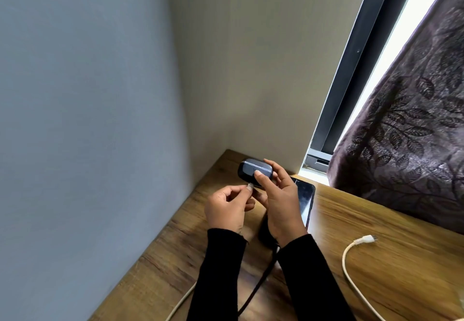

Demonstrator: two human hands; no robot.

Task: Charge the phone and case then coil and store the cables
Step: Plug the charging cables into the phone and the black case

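Observation:
My right hand [282,202] holds a dark rounded earbud case [248,170] just above the wooden desk [389,220], thumb across its front. My left hand [227,207] pinches a small metal cable plug [250,186] right at the case's lower edge. A black phone [306,200] lies flat on the desk behind my right hand, partly hidden by it. A black cable [261,283] runs from under my right wrist toward the near edge. A white cable [351,270] lies loose at the right, its connector [367,239] free on the desk.
The desk sits in a corner, with a grey wall on the left and a beige wall behind. A dark patterned curtain [414,132] and window frame [351,74] stand at the right rear. Another pale cable [180,300] shows at the near left edge.

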